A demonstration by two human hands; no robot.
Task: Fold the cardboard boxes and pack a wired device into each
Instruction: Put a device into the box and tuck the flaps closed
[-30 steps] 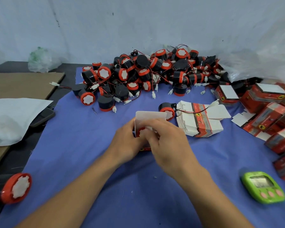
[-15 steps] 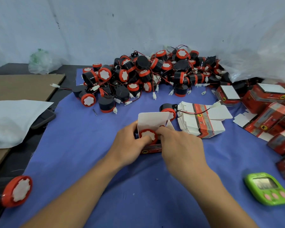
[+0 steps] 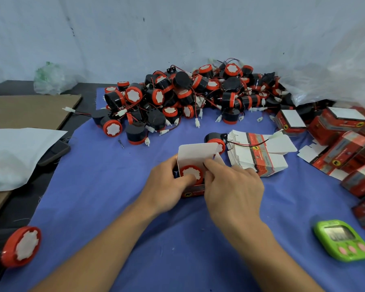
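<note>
A small red cardboard box (image 3: 193,191) stands open on the blue cloth, its white lid flap (image 3: 195,153) raised. Inside sits a wired device (image 3: 191,172) with a red rim and white face. My left hand (image 3: 167,184) grips the box's left side, thumb pressing on the device. My right hand (image 3: 232,186) pinches the box's right side flap (image 3: 218,159). A stack of flat unfolded boxes (image 3: 259,152) lies to the right, with another device (image 3: 216,140) and its wire resting against it. A big heap of black and red devices (image 3: 185,95) fills the back.
Several folded red boxes (image 3: 343,131) pile at the right edge. A green timer (image 3: 341,240) lies front right. One loose device (image 3: 20,246) sits front left. Brown cardboard (image 3: 27,110), a white bag (image 3: 15,152) and a phone (image 3: 55,151) lie at left.
The lid flap has swung up and the device now shows inside the box. My right hand moved off the box's top to its right side flap.
</note>
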